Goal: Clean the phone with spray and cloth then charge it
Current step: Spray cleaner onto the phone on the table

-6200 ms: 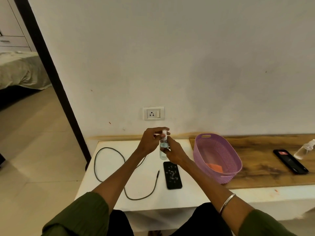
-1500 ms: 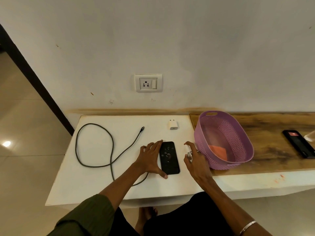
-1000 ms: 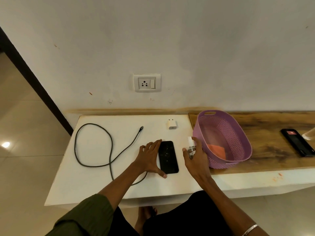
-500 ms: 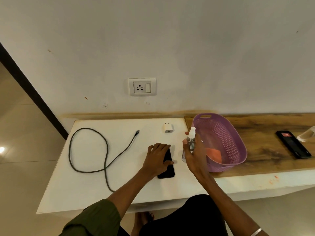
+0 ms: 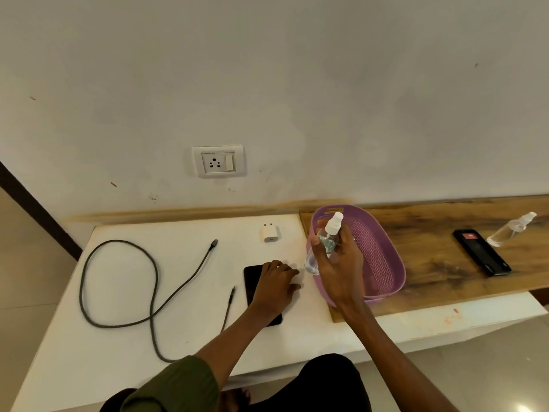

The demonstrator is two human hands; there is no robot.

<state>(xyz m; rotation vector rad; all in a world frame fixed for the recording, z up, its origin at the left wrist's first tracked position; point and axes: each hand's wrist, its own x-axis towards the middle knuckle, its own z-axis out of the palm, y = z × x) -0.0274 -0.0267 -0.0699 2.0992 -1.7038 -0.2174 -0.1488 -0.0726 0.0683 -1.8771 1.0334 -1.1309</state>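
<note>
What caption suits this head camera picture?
Right hand holds spray bottle by purple basket; left hand rests on phone.

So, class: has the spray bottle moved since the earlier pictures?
Yes. The right hand has lifted the spray bottle off the table, up against the purple basket.

A second black phone [image 5: 482, 252] lies flat on the wooden board [image 5: 439, 263], well to the right of the purple basket [image 5: 383, 263]. Just right of that phone, a second clear spray bottle [image 5: 511, 228] lies on its side, its white cap pointing away from the basket. The board's left end sits under the basket. A dark door frame [image 5: 32, 209] slants down far left of the basket.
</note>
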